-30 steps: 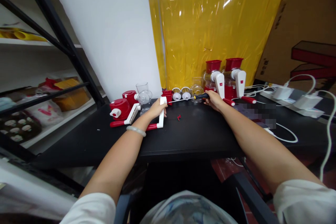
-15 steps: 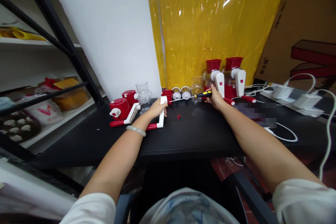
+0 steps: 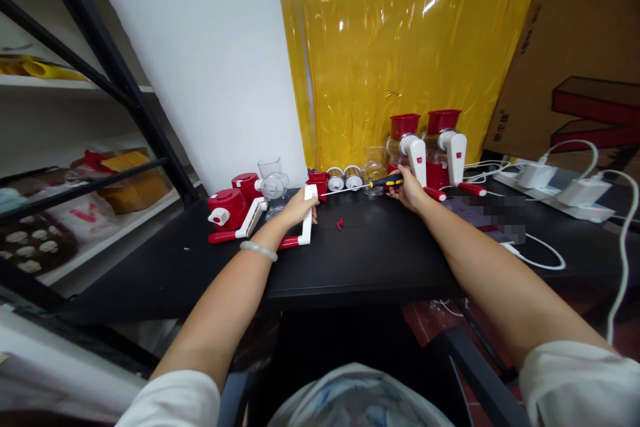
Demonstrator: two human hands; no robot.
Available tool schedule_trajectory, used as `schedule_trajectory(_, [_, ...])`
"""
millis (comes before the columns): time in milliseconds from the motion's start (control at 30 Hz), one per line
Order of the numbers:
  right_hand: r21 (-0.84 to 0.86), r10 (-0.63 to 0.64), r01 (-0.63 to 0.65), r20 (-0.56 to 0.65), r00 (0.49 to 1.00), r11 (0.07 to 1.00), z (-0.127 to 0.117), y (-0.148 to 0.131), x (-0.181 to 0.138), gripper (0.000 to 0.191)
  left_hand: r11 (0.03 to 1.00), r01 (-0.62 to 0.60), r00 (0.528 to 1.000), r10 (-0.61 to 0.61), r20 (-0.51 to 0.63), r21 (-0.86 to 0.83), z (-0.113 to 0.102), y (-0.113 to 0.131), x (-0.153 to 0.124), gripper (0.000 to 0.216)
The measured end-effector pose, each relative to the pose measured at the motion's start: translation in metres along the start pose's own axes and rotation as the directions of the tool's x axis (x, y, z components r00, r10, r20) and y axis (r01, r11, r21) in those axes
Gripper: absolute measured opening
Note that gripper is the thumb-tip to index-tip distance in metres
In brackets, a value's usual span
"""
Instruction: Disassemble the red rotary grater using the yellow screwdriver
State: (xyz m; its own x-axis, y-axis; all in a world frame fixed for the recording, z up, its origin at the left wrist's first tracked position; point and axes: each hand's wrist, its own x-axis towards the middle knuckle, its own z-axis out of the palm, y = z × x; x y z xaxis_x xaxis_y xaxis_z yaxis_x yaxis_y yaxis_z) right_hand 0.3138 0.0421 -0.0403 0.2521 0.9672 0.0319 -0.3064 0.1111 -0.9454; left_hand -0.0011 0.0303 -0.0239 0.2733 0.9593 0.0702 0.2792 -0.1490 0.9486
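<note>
My left hand (image 3: 299, 207) is closed around a white crank handle (image 3: 307, 225) with a red grip, lying on the black table (image 3: 370, 260). My right hand (image 3: 409, 191) grips a screwdriver (image 3: 370, 185) with a black and yellow handle; its thin metal shaft points left, its tip meeting the top of the white crank beside a small red part (image 3: 319, 181). A tiny red piece (image 3: 341, 223) lies loose on the table between my hands.
Two assembled red and white grinders (image 3: 429, 147) stand behind my right hand, clear cups (image 3: 374, 169) beside them. Another red and white unit (image 3: 240, 208) lies at the left. White chargers and cables (image 3: 560, 190) sit at the right. A black metal shelf (image 3: 75, 173) stands left.
My right hand has shifted slightly up and right with the screwdriver, then held there. My left hand and the white crank have stayed in place.
</note>
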Motion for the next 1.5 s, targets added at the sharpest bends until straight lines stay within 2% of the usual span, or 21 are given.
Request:
schedule_trajectory(67, [-0.059, -0.031, 0.029, -0.020, 0.999, 0.998, -0.0012, 0.0026, 0.0026, 0.038, 1.000, -0.004, 1.000, 0.004, 0.003, 0.003, 0.0000, 0.0005, -0.0002, 0.026])
schedule_trajectory(167, [-0.100, -0.090, 0.090, -0.004, 0.996, 0.991, -0.0016, 0.0052, 0.0034, 0.033, 1.000, -0.008, 1.000, 0.008, 0.004, -0.009, -0.0001, 0.0012, -0.0007, 0.029])
schedule_trajectory(367, [0.069, -0.041, 0.039, 0.039, 0.998, 0.997, 0.0013, 0.0012, -0.0024, 0.011, 1.000, -0.005, 1.000, 0.005, 0.006, -0.013, -0.0002, 0.0015, -0.0017, 0.033])
schedule_trajectory(533, [0.181, -0.029, 0.023, 0.032, 0.999, 0.983, 0.0007, -0.0031, -0.0032, 0.007, 0.999, -0.020, 1.000, 0.020, 0.005, -0.027, 0.0003, 0.0005, -0.0011, 0.030])
schedule_trajectory(600, [0.118, -0.016, 0.015, 0.007, 1.000, 0.993, 0.0003, -0.0023, -0.0020, 0.013, 0.999, -0.011, 1.000, 0.012, 0.005, -0.037, 0.0001, -0.0003, -0.0002, 0.032])
schedule_trajectory(667, [-0.001, -0.015, 0.015, -0.031, 0.999, 1.000, -0.0001, -0.0002, -0.0004, 0.027, 0.999, -0.005, 1.000, 0.005, 0.000, -0.036, -0.0004, -0.0009, 0.0006, 0.031])
schedule_trajectory(767, [-0.117, -0.079, 0.078, -0.001, 0.997, 0.990, -0.0009, 0.0034, 0.0006, 0.034, 1.000, -0.013, 1.000, 0.012, -0.004, -0.019, -0.0008, -0.0005, 0.0006, 0.029])
schedule_trajectory(867, [-0.073, -0.102, 0.105, 0.040, 0.994, 0.992, -0.0004, 0.0048, -0.0009, 0.030, 1.000, -0.009, 1.000, 0.009, -0.005, -0.017, -0.0002, 0.0009, -0.0005, 0.030])
schedule_trajectory(1033, [0.069, -0.057, 0.055, 0.027, 0.998, 0.996, 0.0026, 0.0018, -0.0039, 0.015, 1.000, -0.002, 1.000, 0.002, -0.014, -0.005, 0.0010, 0.0020, -0.0023, 0.028])
schedule_trajectory(1133, [0.133, -0.044, 0.039, 0.032, 0.999, 0.990, 0.0021, -0.0005, -0.0036, 0.013, 1.000, -0.008, 1.000, 0.008, -0.010, -0.011, 0.0006, 0.0006, -0.0016, 0.027])
schedule_trajectory(1233, [0.073, -0.041, 0.039, 0.035, 0.999, 0.997, 0.0000, -0.0002, -0.0013, 0.022, 1.000, -0.010, 1.000, 0.010, 0.006, -0.026, -0.0004, -0.0020, 0.0003, 0.028])
schedule_trajectory(1333, [-0.060, -0.033, 0.031, -0.025, 0.999, 0.998, -0.0017, 0.0030, 0.0011, 0.038, 1.000, -0.016, 1.000, 0.016, 0.005, -0.018, -0.0013, -0.0036, 0.0018, 0.029])
schedule_trajectory(1400, [-0.102, -0.044, 0.040, -0.042, 0.998, 0.994, -0.0017, 0.0052, 0.0011, 0.037, 1.000, -0.018, 1.000, 0.018, -0.001, -0.008, -0.0016, -0.0038, 0.0022, 0.030])
schedule_trajectory(1500, [-0.055, -0.056, 0.056, -0.010, 0.998, 0.997, 0.0004, 0.0055, -0.0015, 0.027, 1.000, -0.009, 1.000, 0.009, -0.005, -0.010, -0.0018, -0.0035, 0.0023, 0.033])
